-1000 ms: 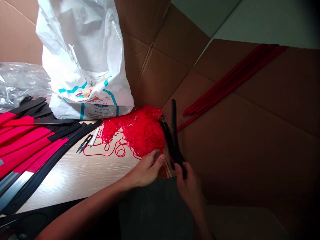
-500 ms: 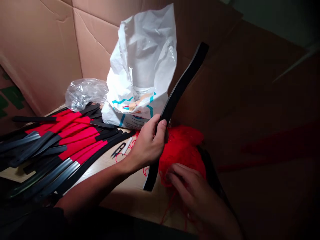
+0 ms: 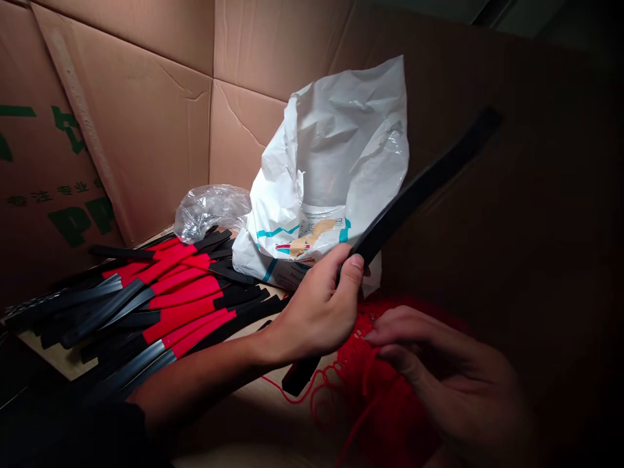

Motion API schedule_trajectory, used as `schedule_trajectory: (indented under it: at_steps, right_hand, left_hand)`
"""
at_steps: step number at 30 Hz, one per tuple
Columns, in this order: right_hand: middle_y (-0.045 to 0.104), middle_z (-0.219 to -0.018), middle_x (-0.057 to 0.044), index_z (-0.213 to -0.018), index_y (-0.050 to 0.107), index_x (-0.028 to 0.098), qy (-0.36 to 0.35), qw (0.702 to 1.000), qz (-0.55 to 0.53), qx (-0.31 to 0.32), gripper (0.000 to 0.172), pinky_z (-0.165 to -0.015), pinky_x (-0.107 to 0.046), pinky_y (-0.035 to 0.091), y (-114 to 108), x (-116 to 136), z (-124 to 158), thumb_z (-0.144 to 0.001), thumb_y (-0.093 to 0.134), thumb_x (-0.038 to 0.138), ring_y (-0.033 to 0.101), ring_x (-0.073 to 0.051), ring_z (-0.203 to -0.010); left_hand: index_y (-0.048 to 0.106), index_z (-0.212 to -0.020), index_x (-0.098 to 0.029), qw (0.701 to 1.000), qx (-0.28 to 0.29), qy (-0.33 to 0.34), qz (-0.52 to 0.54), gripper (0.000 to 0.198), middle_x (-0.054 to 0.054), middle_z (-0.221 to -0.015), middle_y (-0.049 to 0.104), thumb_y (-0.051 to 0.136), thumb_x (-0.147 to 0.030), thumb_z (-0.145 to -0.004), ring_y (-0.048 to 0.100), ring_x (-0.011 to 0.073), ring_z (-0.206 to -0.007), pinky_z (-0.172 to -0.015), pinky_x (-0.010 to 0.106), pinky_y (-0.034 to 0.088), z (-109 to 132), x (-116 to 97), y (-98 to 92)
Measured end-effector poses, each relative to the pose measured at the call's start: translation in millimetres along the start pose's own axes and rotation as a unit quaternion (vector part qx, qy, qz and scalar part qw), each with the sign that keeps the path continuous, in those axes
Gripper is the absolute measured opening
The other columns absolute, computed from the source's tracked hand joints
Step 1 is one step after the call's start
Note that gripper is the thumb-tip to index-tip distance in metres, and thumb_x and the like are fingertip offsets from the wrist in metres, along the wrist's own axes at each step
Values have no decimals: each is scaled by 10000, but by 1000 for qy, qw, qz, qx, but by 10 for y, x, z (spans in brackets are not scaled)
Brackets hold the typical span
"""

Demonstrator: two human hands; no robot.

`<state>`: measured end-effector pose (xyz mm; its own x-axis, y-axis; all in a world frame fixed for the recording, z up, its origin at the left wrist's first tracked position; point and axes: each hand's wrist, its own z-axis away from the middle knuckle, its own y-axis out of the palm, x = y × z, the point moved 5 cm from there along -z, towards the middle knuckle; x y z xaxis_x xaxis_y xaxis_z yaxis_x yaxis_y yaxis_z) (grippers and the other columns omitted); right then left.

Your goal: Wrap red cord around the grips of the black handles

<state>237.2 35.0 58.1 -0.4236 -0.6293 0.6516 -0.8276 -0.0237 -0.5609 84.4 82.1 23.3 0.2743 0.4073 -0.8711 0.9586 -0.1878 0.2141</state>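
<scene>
Black flat strip (image 3: pixel 424 192) clenched in the left hand (image 3: pixel 314 309), centre of frame, long axis diagonal.

Upper end pointing to the upper right, short lower end just past the grip; right hand (image 3: pixel 446 367) at lower right, fingers over red cord netting (image 3: pixel 370 364), any pinch unclear in shadow; red-sleeved strips (image 3: pixel 170 305) piled at left.
</scene>
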Motion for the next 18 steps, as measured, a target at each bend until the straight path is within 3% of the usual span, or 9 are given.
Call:
schedule_trajectory:
  at_steps: [6,11,13,18]
  right_hand:
    - [763,-745,-7,-977,785,292,92,988,-30,-122,144,-527,-129,585,95,-202,11,-991,769,435,684,-108,-556]
    - [832,-904,-20,-990,784,296,80,979,-71,-171,119,-724,-178,687,139,-106,11,-932,842,383,803,-148,-737]
    - [843,-966,-11,-1010,788,299,64,976,-94,-187,97,-801,-206,702,149,-56,19,-931,845,309,827,-158,-822]
    - [849,-923,31,-966,811,301,43,972,-88,-215,140,-838,-221,709,153,51,25,-929,835,168,840,-150,-857]
  left_hand:
    - [459,-947,-245,998,3,-57,5,244,-33,-799,487,404,-397,-1129,414,123,-650,-571,252,339,-6,29,-187]
    - [470,-1078,-262,986,71,-103,109,252,-66,-734,491,386,-493,-1135,453,98,-539,-525,219,372,-29,130,-70]
    - [473,-1148,-273,971,92,-153,162,286,-80,-690,480,407,-551,-1123,467,98,-509,-517,206,380,-4,203,-15]
    - [546,-1081,-222,915,101,-270,283,357,-73,-703,426,421,-556,-1106,320,58,-491,-480,173,280,84,283,8]
